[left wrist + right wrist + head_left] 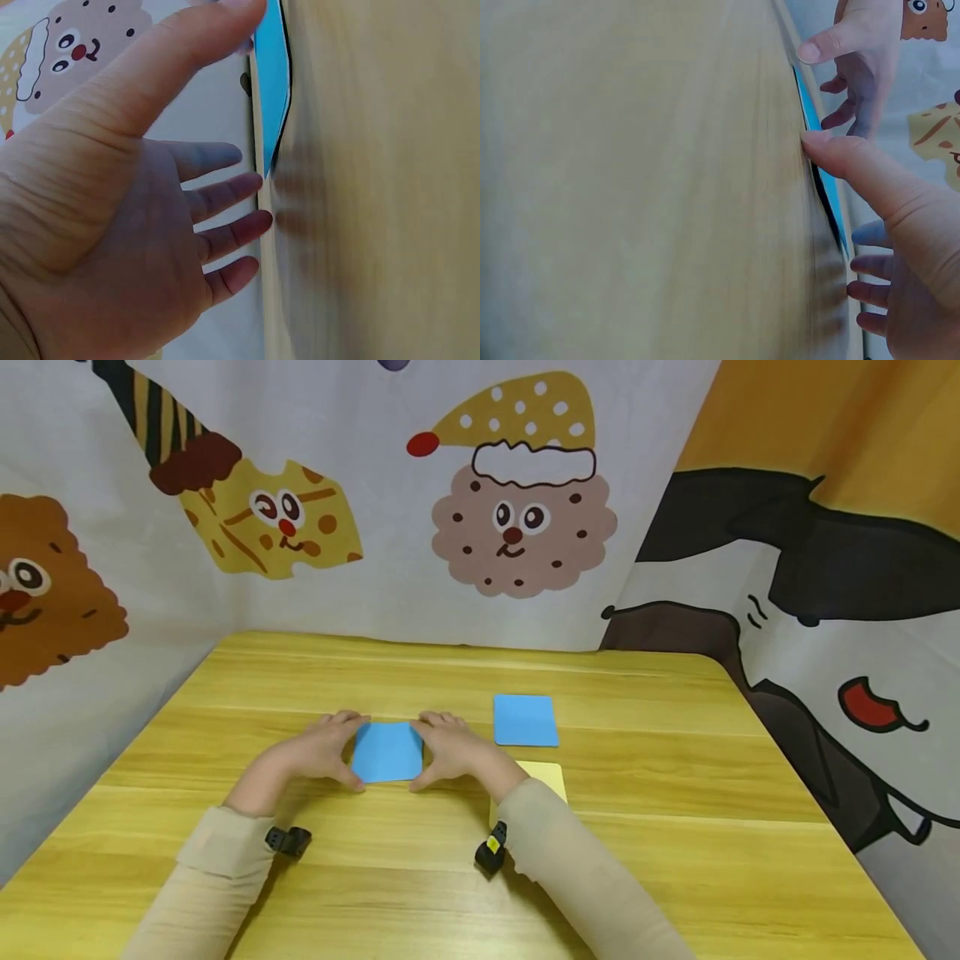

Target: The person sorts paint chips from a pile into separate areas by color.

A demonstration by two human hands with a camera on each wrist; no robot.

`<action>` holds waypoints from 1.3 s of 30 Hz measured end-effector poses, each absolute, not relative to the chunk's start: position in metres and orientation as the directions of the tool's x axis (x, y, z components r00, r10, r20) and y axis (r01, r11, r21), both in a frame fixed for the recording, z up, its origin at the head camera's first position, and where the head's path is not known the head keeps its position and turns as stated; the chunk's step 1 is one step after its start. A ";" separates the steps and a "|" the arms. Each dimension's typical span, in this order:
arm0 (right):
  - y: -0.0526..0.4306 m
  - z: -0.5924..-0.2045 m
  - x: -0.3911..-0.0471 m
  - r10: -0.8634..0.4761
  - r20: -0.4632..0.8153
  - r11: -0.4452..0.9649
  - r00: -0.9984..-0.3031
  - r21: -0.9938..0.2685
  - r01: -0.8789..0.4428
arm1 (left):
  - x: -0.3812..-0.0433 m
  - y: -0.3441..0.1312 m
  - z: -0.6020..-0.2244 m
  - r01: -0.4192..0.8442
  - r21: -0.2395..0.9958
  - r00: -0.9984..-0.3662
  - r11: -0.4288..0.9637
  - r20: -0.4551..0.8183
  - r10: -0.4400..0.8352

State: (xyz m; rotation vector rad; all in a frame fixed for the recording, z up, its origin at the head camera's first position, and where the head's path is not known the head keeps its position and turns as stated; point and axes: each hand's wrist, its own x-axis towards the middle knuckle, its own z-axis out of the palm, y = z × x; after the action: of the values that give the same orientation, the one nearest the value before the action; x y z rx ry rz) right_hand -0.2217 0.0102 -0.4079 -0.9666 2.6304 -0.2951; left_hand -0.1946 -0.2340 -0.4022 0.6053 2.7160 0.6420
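A blue square of paper (387, 752) lies on the wooden table between the two hands, slightly bowed, with a dark gap under its near edge in the right wrist view. At its left side, my left hand (326, 749) spans the edge, thumb at the near corner and index finger at the far corner. My right hand (452, 749) mirrors this on the right side, its thumb (855, 161) touching the near edge. The other fingers of both hands are extended and loosely spread beside the sheet.
A second blue square (526, 720) lies to the right, beyond the right hand. Nearer, a yellow square (546, 775) is partly covered by the right forearm. Black wrist cameras (288, 841) hang under both cuffs. A printed curtain (390, 602) stands behind the table (675, 877).
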 end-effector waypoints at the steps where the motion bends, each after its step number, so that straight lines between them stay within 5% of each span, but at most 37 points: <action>1: 0.010 -0.409 -0.223 -0.661 -0.225 0.746 -0.716 -0.303 -0.593 | -0.195 -0.234 -0.403 0.330 0.480 -0.870 0.813 -0.180 0.459; 39: 0.027 -0.398 -0.223 -0.734 -0.032 0.658 -0.679 -0.283 -0.698 | -0.196 -0.209 -0.399 0.436 0.385 -0.866 0.813 -0.066 0.496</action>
State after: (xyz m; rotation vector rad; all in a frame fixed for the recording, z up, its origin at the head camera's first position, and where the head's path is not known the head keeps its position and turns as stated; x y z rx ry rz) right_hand -0.2231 0.0271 -0.3983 -1.1852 2.7276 -0.3747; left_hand -0.1958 -0.2094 -0.3992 0.7333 2.8341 0.5430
